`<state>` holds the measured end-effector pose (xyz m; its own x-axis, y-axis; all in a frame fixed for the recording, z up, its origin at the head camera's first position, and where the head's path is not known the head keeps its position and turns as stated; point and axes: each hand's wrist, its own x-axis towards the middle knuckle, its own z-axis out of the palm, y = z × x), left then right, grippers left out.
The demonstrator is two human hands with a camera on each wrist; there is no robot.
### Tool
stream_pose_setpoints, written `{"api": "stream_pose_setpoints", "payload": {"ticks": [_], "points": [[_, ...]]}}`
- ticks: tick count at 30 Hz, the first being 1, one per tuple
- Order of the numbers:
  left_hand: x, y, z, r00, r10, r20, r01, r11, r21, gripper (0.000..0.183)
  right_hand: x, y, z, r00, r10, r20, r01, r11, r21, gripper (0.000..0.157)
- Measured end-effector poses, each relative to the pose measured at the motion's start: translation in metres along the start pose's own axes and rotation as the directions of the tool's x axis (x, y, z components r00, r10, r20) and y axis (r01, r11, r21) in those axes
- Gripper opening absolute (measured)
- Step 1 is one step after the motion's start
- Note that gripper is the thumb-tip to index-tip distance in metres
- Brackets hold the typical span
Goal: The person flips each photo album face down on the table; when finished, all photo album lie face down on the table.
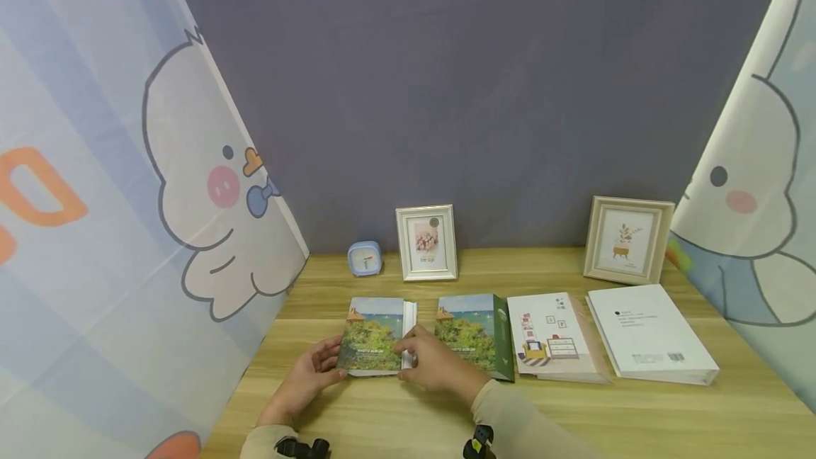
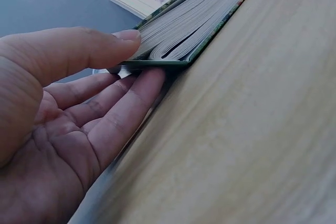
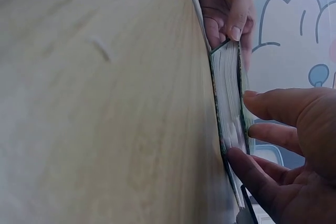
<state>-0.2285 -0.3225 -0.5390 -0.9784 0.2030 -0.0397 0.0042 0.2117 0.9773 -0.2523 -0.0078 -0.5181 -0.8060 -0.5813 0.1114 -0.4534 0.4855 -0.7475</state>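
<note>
A photo album [image 1: 372, 335] with a painted coastal garden on its cover lies on the wooden table. White pages [image 1: 409, 321] show beyond the cover's right edge. My left hand [image 1: 310, 375] holds the album at its left side. In the left wrist view the thumb [image 2: 105, 51] meets the front corner while the fingertips [image 2: 152, 77] touch the dark green spine. At the opposite side, my right hand [image 1: 436, 363] grips the album near its lower right corner. Two fingertips lie against the front cover and another touches the page edges [image 3: 231, 124] in the right wrist view.
Just right stands a matching photo album [image 1: 468, 331], partly behind my right hand, then a pink-covered album [image 1: 551, 335] and a white one [image 1: 653, 328]. Behind are a blue clock [image 1: 365, 258], a silver picture frame [image 1: 427, 243] and a beige picture frame [image 1: 627, 239]. Printed curtains border both sides.
</note>
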Motion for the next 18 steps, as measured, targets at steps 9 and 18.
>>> {"api": "stream_pose_setpoints", "payload": {"ticks": [9,18], "points": [[0.0014,-0.0020,-0.0010,1.000,0.025,-0.006,-0.025,1.000,0.015,0.078,0.0007,0.0009,0.0011,1.000,-0.015,-0.011,0.014,1.000,-0.023,0.042],[0.0006,-0.0007,0.0013,0.997,0.024,-0.078,-0.024,1.000,0.000,0.073,0.0003,0.0005,0.0004,1.000,-0.007,-0.011,0.007,1.000,-0.009,0.041]]}}
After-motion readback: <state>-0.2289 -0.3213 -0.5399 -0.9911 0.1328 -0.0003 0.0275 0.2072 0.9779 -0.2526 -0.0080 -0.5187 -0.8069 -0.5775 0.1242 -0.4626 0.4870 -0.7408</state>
